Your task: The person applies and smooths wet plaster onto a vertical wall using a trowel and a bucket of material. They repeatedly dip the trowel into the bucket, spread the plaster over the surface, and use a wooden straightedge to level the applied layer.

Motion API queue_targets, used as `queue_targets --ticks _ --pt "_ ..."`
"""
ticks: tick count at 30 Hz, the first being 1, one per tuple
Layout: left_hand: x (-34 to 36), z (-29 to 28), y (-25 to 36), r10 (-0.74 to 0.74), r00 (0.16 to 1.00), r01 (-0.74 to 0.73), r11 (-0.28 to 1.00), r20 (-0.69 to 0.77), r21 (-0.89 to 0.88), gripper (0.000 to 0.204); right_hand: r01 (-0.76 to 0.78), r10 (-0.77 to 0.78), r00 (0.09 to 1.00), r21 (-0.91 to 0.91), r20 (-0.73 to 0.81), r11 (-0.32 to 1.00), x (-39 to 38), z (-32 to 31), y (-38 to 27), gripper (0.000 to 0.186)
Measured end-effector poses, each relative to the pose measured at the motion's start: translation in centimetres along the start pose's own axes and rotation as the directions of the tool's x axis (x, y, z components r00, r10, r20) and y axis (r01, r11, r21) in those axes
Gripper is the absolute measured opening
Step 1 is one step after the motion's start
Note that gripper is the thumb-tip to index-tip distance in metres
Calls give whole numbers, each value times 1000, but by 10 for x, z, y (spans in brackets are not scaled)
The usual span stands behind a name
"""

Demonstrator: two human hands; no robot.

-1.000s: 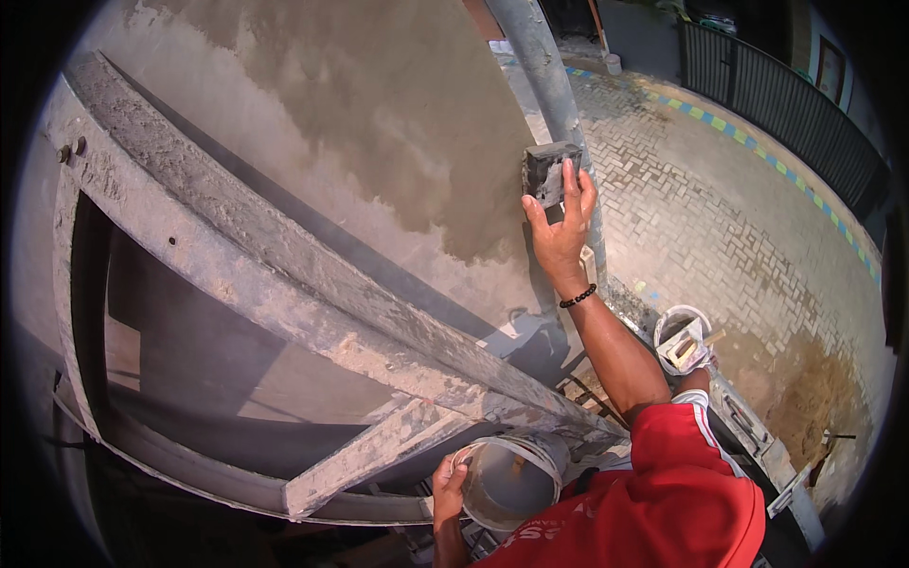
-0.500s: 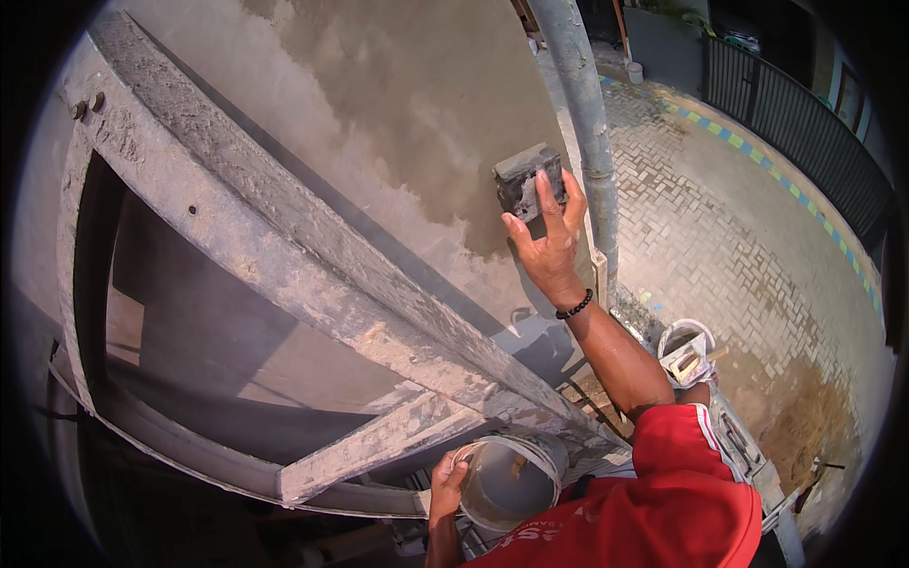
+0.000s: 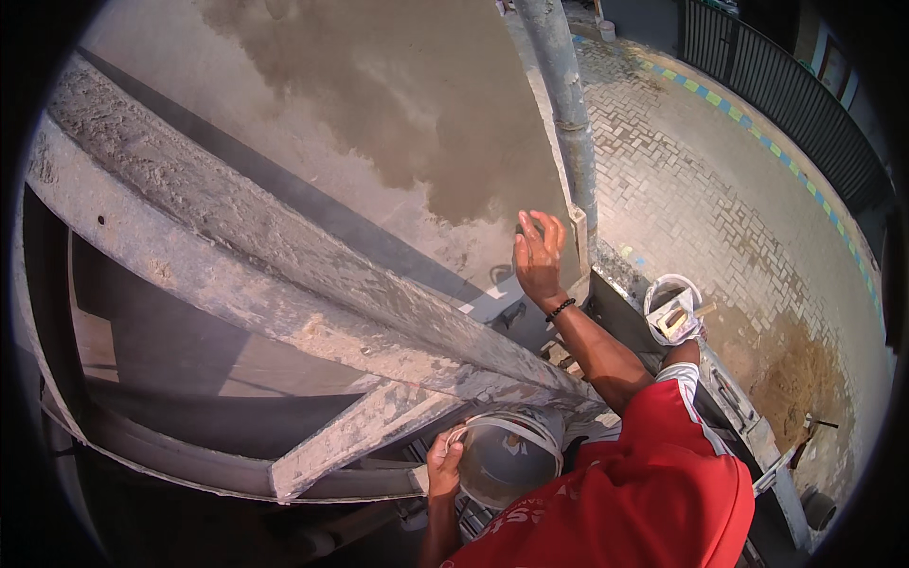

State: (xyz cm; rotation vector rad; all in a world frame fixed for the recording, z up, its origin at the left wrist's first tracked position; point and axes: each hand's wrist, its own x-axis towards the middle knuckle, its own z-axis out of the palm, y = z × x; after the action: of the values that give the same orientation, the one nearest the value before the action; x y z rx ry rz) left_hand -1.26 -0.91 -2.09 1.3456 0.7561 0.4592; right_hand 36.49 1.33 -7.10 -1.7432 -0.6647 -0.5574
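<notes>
Left grip [image 3: 445, 464]: clamping on the edge of a round plastic pail [image 3: 488, 440], which is sitting immediately right of it, holding grey contents. Right grip [image 3: 540, 257]: curving, fingers slightly apart, before the damp-patched plaster wall [image 3: 407, 123]; its palm side is facing away, any hold untellable. Outward: cement-crusted beam [image 3: 237, 270]; white pail [image 3: 650, 308], holding a handled tool [image 3: 676, 323].

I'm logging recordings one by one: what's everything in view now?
near bucket: 1, pale grey, bottom
far bucket: 1, white, right
tool: 1, white and tan, at far bucket
wall: 1, grey, top centre
frame: 1, grey, left
pipe: 1, grey, right of wall
paving: 1, grey, upper right
stripe: 1, blue-yellow, upper right
gate: 1, dark, top right
sand: 1, brown, right
bracelet: 1, black, right wrist
shirt: 1, red, bottom
left hand: 1, bare, on near bucket's rim
right hand: 1, bare, before wall
</notes>
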Motion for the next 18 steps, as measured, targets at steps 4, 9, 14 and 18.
queue_targets --ticks 4,9,14,18 --pt "8 20 23 -18 1000 18 996 -8 90 54 -220 219 976 104 23 970 9 -53 31 40" --pt "16 -4 11 -155 986 163 964 -54 210 49 -372 361 920 51 156 927 -4 -143 59 35" --pt "12 1 14 -115 991 128 966 -73 224 49 -614 591 782 82 199 785 -25 -224 56 34" --pt "10 -3 5 -80 993 91 987 -86 133 43 -563 393 799 334 455 756 -29 -250 -41 35"
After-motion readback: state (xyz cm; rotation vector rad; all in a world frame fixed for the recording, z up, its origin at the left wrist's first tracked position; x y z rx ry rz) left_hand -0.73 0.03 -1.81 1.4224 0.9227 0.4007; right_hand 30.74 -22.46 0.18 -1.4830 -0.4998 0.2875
